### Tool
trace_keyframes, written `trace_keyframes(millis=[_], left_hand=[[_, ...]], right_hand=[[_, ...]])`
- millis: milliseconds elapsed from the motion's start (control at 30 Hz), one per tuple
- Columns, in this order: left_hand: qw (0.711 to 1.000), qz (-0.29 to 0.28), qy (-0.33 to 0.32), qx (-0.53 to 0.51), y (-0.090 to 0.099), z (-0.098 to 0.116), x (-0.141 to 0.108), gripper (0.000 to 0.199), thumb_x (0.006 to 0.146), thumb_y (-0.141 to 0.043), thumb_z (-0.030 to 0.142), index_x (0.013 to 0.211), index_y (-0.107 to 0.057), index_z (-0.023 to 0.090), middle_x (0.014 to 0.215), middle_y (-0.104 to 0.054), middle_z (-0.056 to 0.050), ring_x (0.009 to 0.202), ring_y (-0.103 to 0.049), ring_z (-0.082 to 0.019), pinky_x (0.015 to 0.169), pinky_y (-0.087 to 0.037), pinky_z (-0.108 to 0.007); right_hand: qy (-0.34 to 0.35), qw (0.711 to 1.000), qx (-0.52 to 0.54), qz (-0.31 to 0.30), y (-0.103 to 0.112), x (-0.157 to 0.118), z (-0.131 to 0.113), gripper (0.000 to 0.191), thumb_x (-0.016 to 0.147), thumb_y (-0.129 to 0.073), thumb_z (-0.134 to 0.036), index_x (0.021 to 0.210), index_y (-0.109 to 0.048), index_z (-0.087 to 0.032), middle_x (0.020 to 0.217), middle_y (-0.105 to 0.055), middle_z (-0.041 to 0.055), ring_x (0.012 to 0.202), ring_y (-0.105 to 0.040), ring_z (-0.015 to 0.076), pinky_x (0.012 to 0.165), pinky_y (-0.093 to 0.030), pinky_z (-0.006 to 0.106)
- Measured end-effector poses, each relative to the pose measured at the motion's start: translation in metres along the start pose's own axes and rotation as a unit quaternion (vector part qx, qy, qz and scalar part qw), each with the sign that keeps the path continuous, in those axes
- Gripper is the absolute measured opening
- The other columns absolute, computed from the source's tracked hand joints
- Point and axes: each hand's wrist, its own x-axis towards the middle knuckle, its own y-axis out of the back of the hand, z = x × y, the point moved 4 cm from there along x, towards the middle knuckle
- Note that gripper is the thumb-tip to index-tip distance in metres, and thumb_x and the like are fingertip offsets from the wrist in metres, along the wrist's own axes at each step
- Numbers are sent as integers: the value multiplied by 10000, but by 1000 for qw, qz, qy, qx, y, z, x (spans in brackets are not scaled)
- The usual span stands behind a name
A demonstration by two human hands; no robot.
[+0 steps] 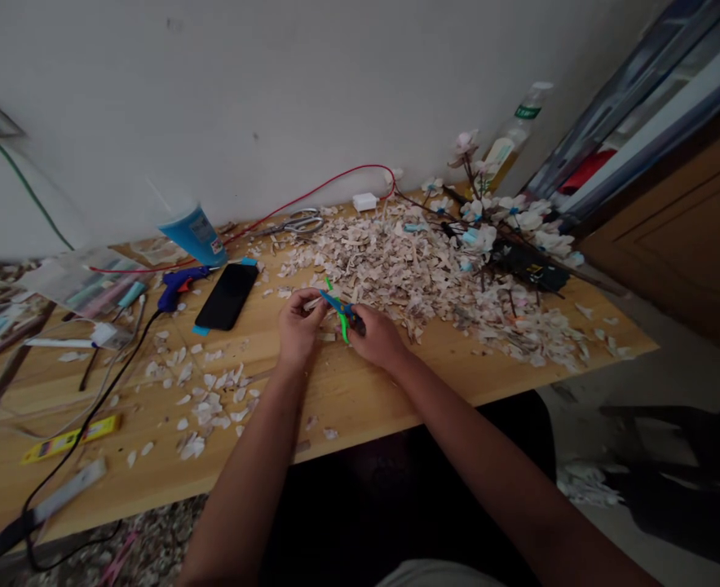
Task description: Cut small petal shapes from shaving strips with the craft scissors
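In the middle of the wooden table [360, 391], my right hand [373, 333] is closed round a pair of blue and green scissors [342, 318], whose blades point up and left. My left hand [302, 319] sits just beside the blades, thumb and fingers pinched together. A small pale piece seems to lie between those fingertips, too small to make out for certain. Beyond both hands spreads a large heap of pale dried scraps [384, 253]. More petal-like pieces [213, 403] lie scattered to the left of my left forearm.
To the left are a black phone [227, 295], a blue glue gun [181, 284], a blue cup [194, 232] and a yellow packet [71, 439]. Grey scissors [302, 221] lie at the back. Flower branches [494, 216] and a bottle [512, 143] stand back right. Cords cross the left side.
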Motion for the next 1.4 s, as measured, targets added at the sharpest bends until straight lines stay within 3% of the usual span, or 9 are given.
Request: trace_keyframes(millis=[133,467,667,833,967,1200,1400], left_hand=[[1000,-9,-11,10,-3,2,-2,244,670,-848,261,852,-694,205,813,-704,5,740,-667,-127,757,-550,-245],[1000,-18,0,-10,-4,2,-2,271,655,-858,241,859,-684,212,803,-698,7,722,-658,-126,746,-535,-247],[993,-22,66,-99,-8,-12,-3,302,658,-880,383,810,-693,202,784,-713,-2,709,-657,-122,764,-547,-260],[984,-14,94,-148,-12,-11,-6,312,642,-898,381,791,-694,198,803,-725,-5,753,-679,-127,821,-548,-271],[987,-2,87,-132,-8,-12,-5,297,637,-894,364,797,-708,195,784,-727,0,705,-667,-117,771,-549,-257],[1000,-14,19,18,2,-3,1,249,656,-865,309,836,-749,183,774,-731,3,687,-669,-121,708,-544,-241],[993,-32,74,-86,-2,-11,-2,307,618,-899,296,858,-739,191,829,-745,-7,738,-685,-115,773,-551,-244]], right_hand=[[3,1000,3,-7,0,0,0,159,864,-627,-339,951,-634,-205,855,-670,39,769,-577,180,696,-398,289],[3,1000,3,-11,0,0,1,89,850,-603,-280,899,-624,-209,856,-659,37,787,-569,185,695,-388,290],[-5,1000,15,-8,0,0,1,85,855,-587,-243,921,-627,-207,860,-674,33,768,-577,175,677,-384,278],[-9,1000,0,-16,-1,1,4,99,852,-589,-239,934,-636,-208,894,-683,40,785,-581,179,690,-390,282],[1,1000,-16,-21,-1,1,3,114,834,-591,-242,935,-631,-205,887,-671,46,802,-575,190,705,-392,292],[18,999,-8,-38,2,1,-1,103,831,-621,-273,903,-601,-201,861,-650,52,778,-545,190,702,-371,299],[5,999,10,-31,3,1,-2,47,829,-599,-244,852,-577,-210,815,-627,33,746,-530,178,688,-356,296]])
